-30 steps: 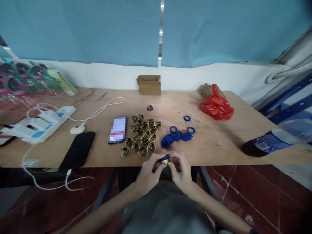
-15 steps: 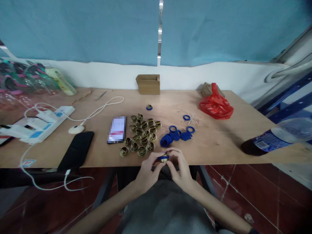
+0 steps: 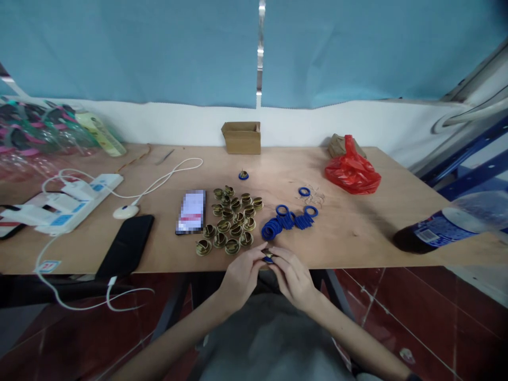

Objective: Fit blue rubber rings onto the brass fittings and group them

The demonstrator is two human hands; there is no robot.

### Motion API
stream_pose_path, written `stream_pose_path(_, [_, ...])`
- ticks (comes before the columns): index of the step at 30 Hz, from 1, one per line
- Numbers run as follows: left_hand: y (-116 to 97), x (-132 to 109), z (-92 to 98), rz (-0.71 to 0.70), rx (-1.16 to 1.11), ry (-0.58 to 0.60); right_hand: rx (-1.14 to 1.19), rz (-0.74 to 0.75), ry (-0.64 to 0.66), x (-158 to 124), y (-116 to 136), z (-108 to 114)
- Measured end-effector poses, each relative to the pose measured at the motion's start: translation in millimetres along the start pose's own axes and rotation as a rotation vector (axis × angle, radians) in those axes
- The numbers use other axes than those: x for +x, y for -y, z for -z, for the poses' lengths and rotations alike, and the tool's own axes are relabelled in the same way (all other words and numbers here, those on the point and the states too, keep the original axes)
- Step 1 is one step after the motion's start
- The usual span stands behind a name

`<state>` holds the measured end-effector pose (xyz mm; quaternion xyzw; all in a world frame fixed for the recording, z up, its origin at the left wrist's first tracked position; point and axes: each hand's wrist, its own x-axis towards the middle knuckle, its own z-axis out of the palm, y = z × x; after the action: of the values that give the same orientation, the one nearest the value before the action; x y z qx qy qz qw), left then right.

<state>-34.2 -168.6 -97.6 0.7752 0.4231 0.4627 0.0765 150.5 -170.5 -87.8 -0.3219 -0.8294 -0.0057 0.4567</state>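
Between the fingertips of both hands, at the table's front edge, is a round brass fitting with a blue ring [image 3: 269, 259] around it. My left hand [image 3: 239, 276] pinches it from the left and my right hand [image 3: 294, 278] from the right, so most of it is covered. Just beyond, several similar brass fittings [image 3: 238, 217] lie grouped on the table. Several blue rings [image 3: 270, 229] are bunched to their right, and a loose blue ring [image 3: 304, 191] sits near some thin wire-like loops [image 3: 316, 199]. Farther back stands one brass fitting with a blue ring [image 3: 243, 174].
A lit phone [image 3: 191, 211] and a dark phone [image 3: 126, 244] lie left, near a white power strip [image 3: 85, 203] with cables. Behind are a cardboard box [image 3: 242, 138] and a red plastic bag [image 3: 352, 172]. A cola bottle [image 3: 426, 233] lies at right; clear bottles [image 3: 51, 135] stand far left.
The held fitting has tilted, its blue ring now lower and its brass side less visible. My fingers have closed in around it; the things on the table stay put.
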Motion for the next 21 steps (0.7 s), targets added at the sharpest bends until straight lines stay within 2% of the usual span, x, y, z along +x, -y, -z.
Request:
stream_pose_path(4, [2, -2, -1.9, 0.092, 0.002, 0.001, 0.04, -0.108, 0.005, -1, 0, -4])
stream_pose_path(8, [3, -3, -2.7, 0.122, 0.033, 0.001, 0.157, -0.255, -0.004, -5, 1, -11])
stream_pose_path(12, [1, -5, -1.2, 0.074, 0.047, 0.02, 0.272, -0.318, 0.0, -9, 2, -14])
stream_pose_path(17, [-2, -7, 1.6, -0.139, 0.053, -0.014, 0.356, -0.367, -0.017, -11, 3, -9])
stream_pose_path(19, [-1, -5, 2.6, -0.119, 0.02, -0.018, 0.439, -0.413, -0.001, -8, 4, -4])
stream_pose_path(21, [2, -1, 4.2, -0.028, -0.02, -0.018, 0.563, -0.493, 0.058, -3, 4, 1])
